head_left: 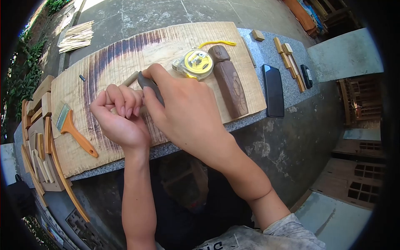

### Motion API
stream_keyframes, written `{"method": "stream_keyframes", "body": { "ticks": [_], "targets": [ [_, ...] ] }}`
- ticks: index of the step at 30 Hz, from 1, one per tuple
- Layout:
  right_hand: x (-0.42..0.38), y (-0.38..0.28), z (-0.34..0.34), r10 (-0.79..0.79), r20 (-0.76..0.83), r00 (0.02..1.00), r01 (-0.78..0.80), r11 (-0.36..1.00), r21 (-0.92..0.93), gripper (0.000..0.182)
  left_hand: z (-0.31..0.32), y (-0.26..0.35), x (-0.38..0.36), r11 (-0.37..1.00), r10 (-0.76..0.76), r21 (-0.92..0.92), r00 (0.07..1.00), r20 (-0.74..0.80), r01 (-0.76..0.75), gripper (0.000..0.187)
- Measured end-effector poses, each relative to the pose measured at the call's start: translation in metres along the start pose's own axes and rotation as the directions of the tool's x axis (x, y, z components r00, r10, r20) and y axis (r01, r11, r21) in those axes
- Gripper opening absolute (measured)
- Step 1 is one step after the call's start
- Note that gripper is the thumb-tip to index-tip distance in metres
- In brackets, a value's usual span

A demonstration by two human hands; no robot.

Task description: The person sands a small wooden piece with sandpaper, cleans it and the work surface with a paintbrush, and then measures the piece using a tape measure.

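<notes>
My left hand point(123, 114) is closed, its fingers curled around a slim pale wooden stick point(131, 78) that shows beyond the knuckles; the rest of it is mostly hidden. Between the thumb and fingers of my right hand point(185, 102) is a dark grey, curved strip point(151, 86), which looks like folded sandpaper. It lies close against the stick, and both hands are side by side above a broad wooden board point(175, 39). Just beyond my right hand sits a yellow tape measure point(197, 62). A brown wooden mallet point(230, 85) lies right of it.
An orange-handled brush point(75, 130) lies at left, near a small dark piece point(82, 78). A phone point(273, 91), wood pieces point(289, 60) and a dark tool point(306, 76) lie on the granite top point(254, 43). Thin sticks point(77, 36) are piled far left; wooden parts point(46, 137) line the left edge.
</notes>
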State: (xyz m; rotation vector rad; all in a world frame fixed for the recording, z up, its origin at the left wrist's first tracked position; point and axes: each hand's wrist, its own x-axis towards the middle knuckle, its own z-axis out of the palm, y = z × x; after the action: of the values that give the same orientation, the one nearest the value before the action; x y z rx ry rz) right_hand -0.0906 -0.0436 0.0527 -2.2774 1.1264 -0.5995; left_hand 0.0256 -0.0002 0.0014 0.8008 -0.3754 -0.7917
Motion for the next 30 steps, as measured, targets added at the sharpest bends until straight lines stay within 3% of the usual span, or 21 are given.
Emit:
{"method": "stream_keyframes", "body": {
  "ticks": [2,5,8,11,14,17,20,23,27,30],
  "targets": [
    [0.006,0.01,0.018,-0.03,-0.108,0.994,0.036,0.998,0.059,0.027,-0.003,0.0,0.002,1.0,-0.011,-0.028,1.0,-0.001,0.011,0.043],
    [0.003,0.014,0.008,-0.079,-0.087,0.993,0.083,0.995,0.051,0.025,0.0,0.0,0.003,0.999,-0.018,-0.031,1.0,-0.004,0.018,0.044],
    [-0.003,0.003,-0.002,-0.022,-0.056,0.998,0.021,1.0,-0.021,0.027,0.006,0.0,-0.003,0.999,0.008,0.038,1.0,-0.008,-0.007,0.045],
    [0.002,0.011,0.023,-0.045,-0.165,0.985,0.05,0.998,0.026,0.027,0.004,-0.001,-0.002,0.999,-0.001,0.042,1.0,-0.003,0.001,0.045],
    [-0.004,-0.003,-0.002,-0.052,-0.059,0.997,0.05,0.998,-0.034,0.026,0.002,0.001,0.0,0.999,-0.013,0.038,1.0,-0.005,0.013,0.045],
    [-0.002,-0.003,0.01,-0.029,-0.053,0.998,0.024,0.995,-0.093,0.025,0.002,0.0,0.001,0.999,-0.027,0.024,1.0,-0.01,0.027,0.045],
    [0.0,0.009,0.011,-0.129,-0.144,0.981,0.12,0.99,-0.068,0.023,0.003,0.001,0.0,0.999,-0.013,0.03,1.0,-0.006,0.013,0.043],
    [-0.002,0.002,0.004,-0.122,-0.114,0.986,0.114,0.991,-0.075,0.023,0.0,-0.001,0.0,0.996,0.02,0.083,1.0,0.012,-0.021,0.039],
    [-0.004,0.0,-0.001,-0.068,-0.084,0.994,0.065,0.997,-0.036,0.024,0.0,0.001,0.001,0.999,-0.04,-0.009,0.999,-0.023,0.04,0.039],
    [-0.005,-0.002,-0.002,-0.099,-0.098,0.99,0.095,0.995,-0.043,0.024,0.001,-0.002,-0.001,0.997,0.02,0.078,1.0,0.017,-0.021,0.04]
  ]
}}
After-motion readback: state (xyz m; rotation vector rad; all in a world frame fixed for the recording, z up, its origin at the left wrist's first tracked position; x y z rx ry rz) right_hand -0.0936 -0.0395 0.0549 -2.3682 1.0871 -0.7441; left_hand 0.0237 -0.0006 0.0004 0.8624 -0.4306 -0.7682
